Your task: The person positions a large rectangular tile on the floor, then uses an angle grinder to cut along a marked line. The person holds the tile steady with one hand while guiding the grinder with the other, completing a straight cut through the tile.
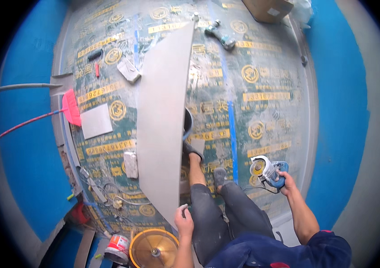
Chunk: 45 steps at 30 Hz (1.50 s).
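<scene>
A large pale grey tile [161,107] with angled ends stands raised off the floor, propped over a dark bucket [187,121]. Curled beside the tile's near right edge is my left hand [183,221]; a small dark bit shows at its fingers, too unclear to name. Out to the right, my right hand [287,182] grips a blue handheld tile cutter [275,179] by its body. The cutter has a white guard and a yellow disc, and its dark cord trails left towards my leg. The blade is well apart from the tile.
Printed protective sheeting [270,120] covers the floor. A cordless power tool [220,35] and a cardboard box [268,10] lie far off. Leftward are a pink broom [71,108], a square tile [96,121] and tangled cable [114,192]. An orange round lamp-like thing [147,243] stands near a paint bucket [117,245].
</scene>
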Each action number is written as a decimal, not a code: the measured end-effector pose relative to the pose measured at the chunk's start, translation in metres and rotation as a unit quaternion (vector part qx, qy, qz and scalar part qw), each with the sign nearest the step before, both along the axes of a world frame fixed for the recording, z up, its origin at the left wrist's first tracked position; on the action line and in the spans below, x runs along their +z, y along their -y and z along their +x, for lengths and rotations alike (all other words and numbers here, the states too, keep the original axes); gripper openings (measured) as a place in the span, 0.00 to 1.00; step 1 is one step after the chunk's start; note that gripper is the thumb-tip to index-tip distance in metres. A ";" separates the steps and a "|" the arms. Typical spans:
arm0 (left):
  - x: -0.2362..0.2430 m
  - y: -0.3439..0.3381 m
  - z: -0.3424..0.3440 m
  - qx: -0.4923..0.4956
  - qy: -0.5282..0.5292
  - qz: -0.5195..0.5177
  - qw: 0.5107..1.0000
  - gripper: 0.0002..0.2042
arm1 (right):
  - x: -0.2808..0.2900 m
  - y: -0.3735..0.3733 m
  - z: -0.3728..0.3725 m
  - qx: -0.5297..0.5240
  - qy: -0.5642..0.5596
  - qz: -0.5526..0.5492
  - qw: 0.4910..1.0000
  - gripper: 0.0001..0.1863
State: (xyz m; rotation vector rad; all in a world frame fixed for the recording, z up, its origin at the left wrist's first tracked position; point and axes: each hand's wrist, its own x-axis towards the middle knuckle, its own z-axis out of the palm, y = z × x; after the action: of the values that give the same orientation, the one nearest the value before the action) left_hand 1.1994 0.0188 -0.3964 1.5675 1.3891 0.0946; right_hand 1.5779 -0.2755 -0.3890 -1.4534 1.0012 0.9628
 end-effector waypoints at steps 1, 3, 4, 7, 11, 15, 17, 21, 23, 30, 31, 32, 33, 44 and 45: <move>-0.001 -0.015 0.012 -0.008 0.003 0.013 1.000 0.09 | -0.006 -0.022 0.005 0.014 0.020 -0.005 1.000 0.13; -0.008 -0.044 0.035 0.003 0.000 0.011 1.000 0.09 | -0.025 -0.059 0.006 0.046 0.052 -0.023 0.997 0.13; -0.014 -0.061 0.049 -0.005 -0.001 0.018 1.000 0.09 | -0.040 -0.072 0.016 0.040 0.086 0.004 0.995 0.11; -0.030 -0.095 0.081 -0.049 -0.009 0.019 0.999 0.15 | -0.069 -0.098 0.079 0.093 0.124 0.030 0.987 0.06; -0.049 -0.138 0.118 -0.137 -0.050 0.012 0.989 0.28 | -0.050 -0.212 0.152 -0.023 0.065 0.101 0.992 0.10; -0.080 -0.167 0.185 -0.187 -0.064 0.020 0.980 0.37 | -0.012 -0.294 0.236 0.034 0.055 0.238 0.969 0.14; -0.088 -0.179 0.209 -0.197 -0.081 0.016 0.977 0.38 | -0.006 -0.321 0.257 0.054 0.046 0.291 0.954 0.15; -0.107 -0.190 0.259 -0.174 -0.126 0.003 0.977 0.41 | -0.014 -0.392 0.289 0.039 0.060 0.295 0.953 0.15; -0.113 -0.195 0.281 -0.145 -0.154 -0.015 0.977 0.41 | -0.025 -0.417 0.314 0.071 0.070 0.296 0.950 0.13; -0.123 -0.215 0.314 -0.106 -0.246 -0.088 0.959 0.43 | -0.044 -0.495 0.359 0.095 0.188 0.241 0.948 0.06; -0.122 -0.216 0.319 -0.104 -0.256 -0.099 0.956 0.44 | -0.042 -0.503 0.361 0.098 0.208 0.227 0.946 0.06; -0.120 -0.218 0.324 -0.102 -0.264 -0.111 0.953 0.44 | -0.041 -0.511 0.361 0.102 0.229 0.213 0.944 0.07; -0.119 -0.221 0.327 -0.105 -0.270 -0.125 0.949 0.45 | -0.040 -0.518 0.361 0.110 0.253 0.203 0.939 0.07; -0.122 -0.231 0.339 -0.134 -0.327 -0.199 0.914 0.49 | -0.040 -0.568 0.346 0.124 0.399 0.166 0.893 0.07; -0.121 -0.233 0.339 -0.134 -0.327 -0.199 0.914 0.49 | -0.043 -0.567 0.346 0.124 0.402 0.173 0.891 0.07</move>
State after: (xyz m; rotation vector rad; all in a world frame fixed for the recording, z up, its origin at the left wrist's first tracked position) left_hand 1.5386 0.2518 -0.5177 1.4721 1.5375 -0.9028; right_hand 1.9241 0.2915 -0.4317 -1.4812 0.0294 0.5669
